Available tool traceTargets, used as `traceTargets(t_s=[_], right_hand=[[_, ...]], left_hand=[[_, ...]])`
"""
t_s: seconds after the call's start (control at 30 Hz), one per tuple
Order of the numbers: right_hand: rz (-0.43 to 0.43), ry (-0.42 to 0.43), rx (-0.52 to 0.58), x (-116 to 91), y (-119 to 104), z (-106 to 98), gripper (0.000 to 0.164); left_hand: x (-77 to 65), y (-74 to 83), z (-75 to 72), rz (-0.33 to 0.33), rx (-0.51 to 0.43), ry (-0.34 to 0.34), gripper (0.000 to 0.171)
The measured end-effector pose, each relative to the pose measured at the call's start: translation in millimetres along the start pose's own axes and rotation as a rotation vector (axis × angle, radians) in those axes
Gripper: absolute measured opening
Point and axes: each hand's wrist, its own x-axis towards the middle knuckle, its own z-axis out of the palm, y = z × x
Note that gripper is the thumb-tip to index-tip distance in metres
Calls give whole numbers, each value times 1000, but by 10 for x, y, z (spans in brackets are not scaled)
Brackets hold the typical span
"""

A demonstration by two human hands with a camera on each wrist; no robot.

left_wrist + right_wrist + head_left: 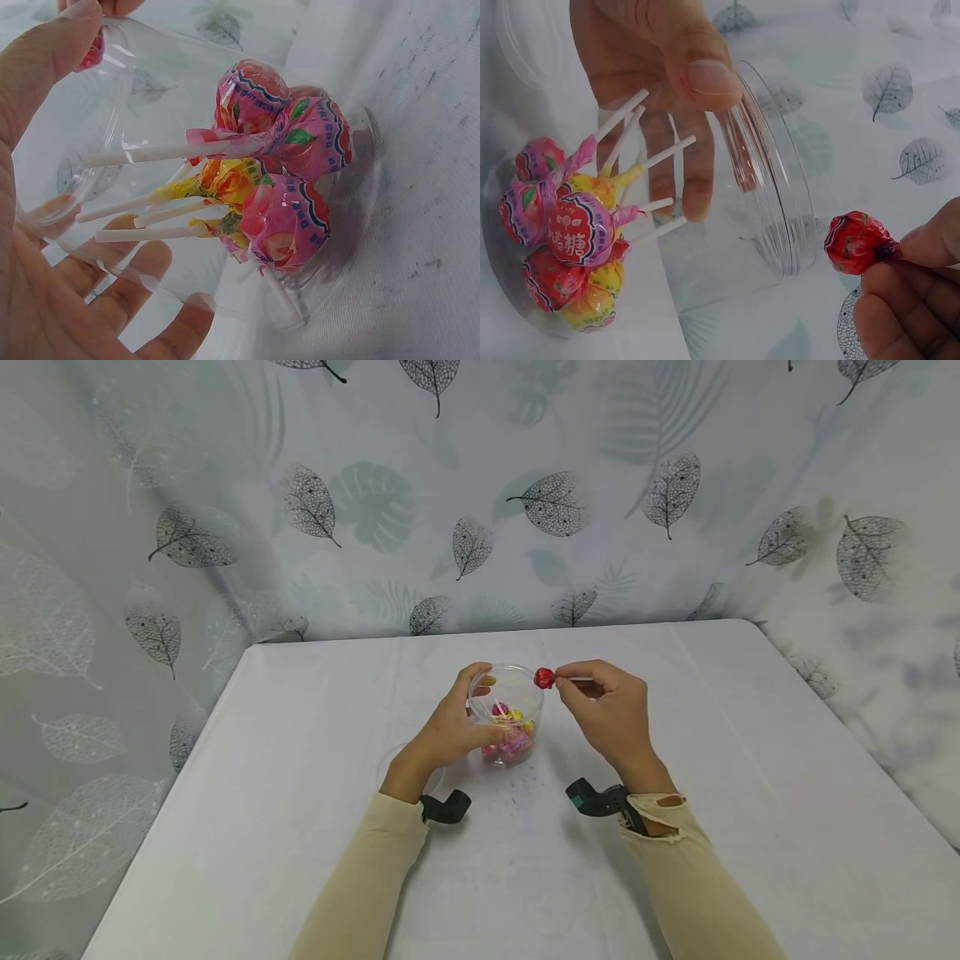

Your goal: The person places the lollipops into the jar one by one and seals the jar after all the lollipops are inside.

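Note:
A clear plastic jar (506, 693) stands slightly tilted on the white table, its round mouth uncovered. My left hand (457, 722) grips it from the left, thumb across the near side and fingers behind. Inside lie several wrapped lollipops (570, 232) in pink, yellow and red, their white sticks pointing toward the mouth. Just right of the rim, my right hand (611, 702) pinches a red-wrapped lollipop (855, 241) between thumb and fingers, close under its head. That lollipop's stick is hidden by the hand.
A clear round lid (390, 768) lies on the table beneath the left wrist, partly hidden by it. The white tabletop (225, 810) reaches back to a leaf-patterned cloth backdrop (465, 485). Each wrist wears a dark camera mount (596, 797).

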Motion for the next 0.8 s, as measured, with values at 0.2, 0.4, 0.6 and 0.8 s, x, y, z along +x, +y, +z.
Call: traceTargets(t_s=[0.2,0.4,0.6,0.8], right_hand=[[-39,-41,13,-8,-26,34,11],[-33,-63,-6,-19,-37,58,12],[-26,-82,-20,-26,-41,70,12],[-14,-99,-29,-34,-53,80,13]], left_hand=[[4,8,2,-2,-6,1,97],[9,7,9,-2,12,1,97],[11,0,11,4,20,4,97],[5,-3,7,8,20,1,97]])
